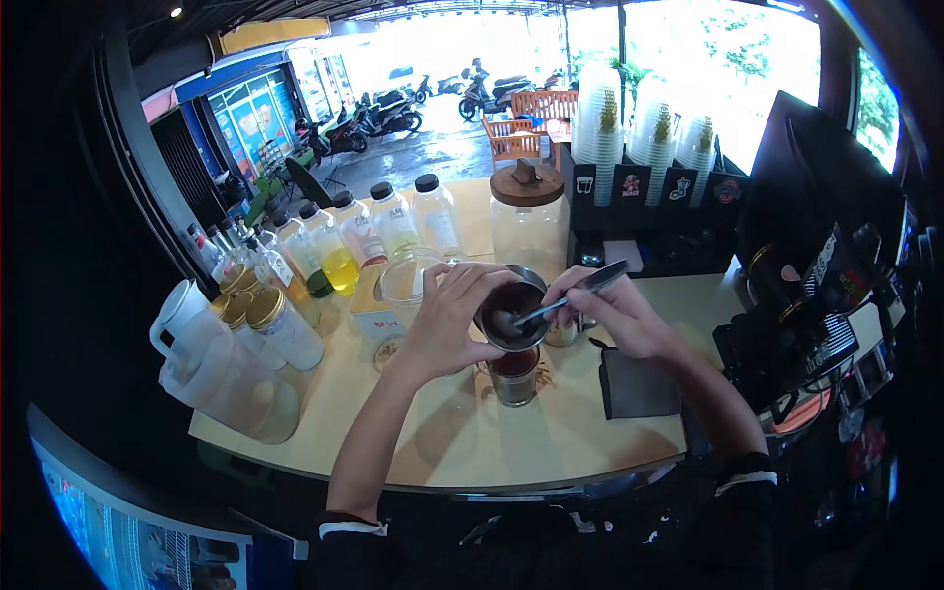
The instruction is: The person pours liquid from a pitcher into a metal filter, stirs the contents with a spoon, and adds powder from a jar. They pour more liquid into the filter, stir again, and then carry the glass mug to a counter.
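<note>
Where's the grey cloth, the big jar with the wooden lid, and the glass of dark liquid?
Grey cloth (pixel 639 384), head view: middle of its upper surface.
Big jar (pixel 529 232), head view: its clear front wall.
Glass (pixel 516 390), head view: front wall, low down.

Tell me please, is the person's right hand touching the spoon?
Touching. The head view shows the right hand gripping the handle of the spoon, which shows on both sides of the fingers.
</note>
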A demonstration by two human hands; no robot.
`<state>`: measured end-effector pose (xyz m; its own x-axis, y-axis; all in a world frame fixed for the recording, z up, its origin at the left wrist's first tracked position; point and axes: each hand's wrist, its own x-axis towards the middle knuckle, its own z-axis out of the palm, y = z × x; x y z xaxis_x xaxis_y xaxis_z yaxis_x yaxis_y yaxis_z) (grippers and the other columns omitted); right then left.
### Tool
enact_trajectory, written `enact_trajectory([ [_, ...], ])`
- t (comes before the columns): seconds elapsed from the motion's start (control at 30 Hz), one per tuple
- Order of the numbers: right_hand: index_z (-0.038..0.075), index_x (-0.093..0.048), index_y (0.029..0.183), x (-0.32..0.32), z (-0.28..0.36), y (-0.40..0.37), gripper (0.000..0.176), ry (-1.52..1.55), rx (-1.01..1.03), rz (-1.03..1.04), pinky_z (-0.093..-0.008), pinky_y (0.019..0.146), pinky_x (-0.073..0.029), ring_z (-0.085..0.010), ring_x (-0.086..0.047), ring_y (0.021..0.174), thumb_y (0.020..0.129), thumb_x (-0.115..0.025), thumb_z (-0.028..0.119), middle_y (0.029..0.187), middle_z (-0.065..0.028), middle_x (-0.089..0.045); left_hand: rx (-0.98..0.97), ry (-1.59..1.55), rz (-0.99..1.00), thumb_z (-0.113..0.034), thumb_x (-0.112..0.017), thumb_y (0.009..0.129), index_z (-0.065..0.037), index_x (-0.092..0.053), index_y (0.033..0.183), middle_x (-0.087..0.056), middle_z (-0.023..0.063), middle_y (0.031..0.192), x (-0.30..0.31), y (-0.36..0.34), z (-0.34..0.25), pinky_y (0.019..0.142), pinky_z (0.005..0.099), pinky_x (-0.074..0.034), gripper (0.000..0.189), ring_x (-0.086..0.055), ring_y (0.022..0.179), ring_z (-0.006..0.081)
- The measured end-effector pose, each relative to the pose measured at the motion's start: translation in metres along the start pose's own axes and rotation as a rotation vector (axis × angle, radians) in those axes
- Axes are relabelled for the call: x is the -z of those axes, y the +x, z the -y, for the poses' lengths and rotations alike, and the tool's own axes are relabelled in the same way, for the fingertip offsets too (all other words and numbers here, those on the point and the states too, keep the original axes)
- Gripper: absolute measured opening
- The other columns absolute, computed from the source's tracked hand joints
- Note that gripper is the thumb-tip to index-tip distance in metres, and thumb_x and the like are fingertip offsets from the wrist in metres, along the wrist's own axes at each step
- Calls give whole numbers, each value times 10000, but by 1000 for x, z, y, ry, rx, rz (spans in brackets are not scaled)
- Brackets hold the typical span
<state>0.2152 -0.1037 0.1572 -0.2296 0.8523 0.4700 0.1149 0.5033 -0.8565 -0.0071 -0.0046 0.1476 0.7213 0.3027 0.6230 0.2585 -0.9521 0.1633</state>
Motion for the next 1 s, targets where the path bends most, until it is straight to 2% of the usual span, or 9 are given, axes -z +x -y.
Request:
enact_trajectory([
  [0.07, -16, -606, 969, -2, 1, 2, 219, -175, 17, 82, -260, 703, -460, -83, -543, 728, 969, -421, 101, 807, -50, -596, -10, 18, 17, -288, -854, 512, -156, -513, 1216, -560, 34, 1184, 0, 1, -1, 1033, 444, -236, 794, -498, 1175, 226],
  [0.2, -14, -613, 958, 7, 10, 3, 229, -210, -22, 60, -260, 707, -465, -84, -546, 729, 973, -421, 110, 803, -51, -600, 6, -6, 14, -286, -853, 509, -160, -514, 1217, -555, 34, 1193, -1, 0, 1, 1033, 447, -237, 795, -499, 1174, 227],
  [0.3, -32, -613, 939, 9, 13, 3, 236, -198, -1, 52, -278, 730, -476, -121, -586, 757, 969, -434, 118, 814, -75, -614, 22, -7, 25, -283, -851, 505, -162, -515, 1217, -555, 34, 1195, 0, -1, -1, 1031, 447, -242, 796, -501, 1174, 233],
  [0.47, -67, -599, 908, 6, 26, 6, 239, -492, 131, 185, -338, 758, -487, -230, -640, 805, 949, -452, 116, 844, -142, -627, 27, -22, 33, -284, -849, 506, -161, -510, 1218, -558, 34, 1191, 0, 0, -1, 1028, 446, -245, 798, -500, 1177, 239],
  [0.6, -61, -599, 911, 9, 24, 6, 235, -390, 122, 103, -348, 759, -488, -239, -641, 800, 950, -449, 115, 842, -147, -625, 29, -36, 39, -283, -848, 505, -161, -508, 1221, -556, 35, 1193, 1, 0, -3, 1029, 446, -243, 802, -499, 1178, 238],
  [0.7, -56, -598, 917, 7, 25, 7, 233, -508, 136, 204, -349, 748, -488, -233, -643, 797, 953, -447, 117, 839, -143, -625, 24, -3, 55, -281, -849, 499, -162, -509, 1220, -557, 36, 1193, 0, 0, -5, 1028, 444, -246, 806, -500, 1177, 240],
  [0.77, -50, -595, 927, 9, 23, 7, 232, -422, 94, 107, -341, 737, -488, -223, -633, 771, 958, -443, 122, 828, -135, -623, 33, -32, 40, -283, -849, 493, -163, -512, 1218, -557, 36, 1193, -1, -2, -5, 1032, 444, -244, 808, -498, 1178, 239],
  [0.87, -37, -594, 929, 3, 18, 6, 234, -434, 119, 146, -329, 715, -484, -205, -616, 735, 967, -439, 135, 799, -123, -619, 20, 27, 21, -252, -824, 509, -174, -498, 1215, -550, 1, 1194, 1, -2, -8, 1027, 435, -253, 781, -498, 1159, 200],
  [1.0, -25, -597, 924, -5, 16, 6, 238, -349, 79, 34, -322, 687, -479, -198, -611, 715, 971, -440, 148, 760, -112, -616, 29, 20, 30, -288, -843, 499, -167, -517, 1212, -555, 33, 1194, -2, -3, -6, 1033, 444, -242, 793, -500, 1173, 232],
])
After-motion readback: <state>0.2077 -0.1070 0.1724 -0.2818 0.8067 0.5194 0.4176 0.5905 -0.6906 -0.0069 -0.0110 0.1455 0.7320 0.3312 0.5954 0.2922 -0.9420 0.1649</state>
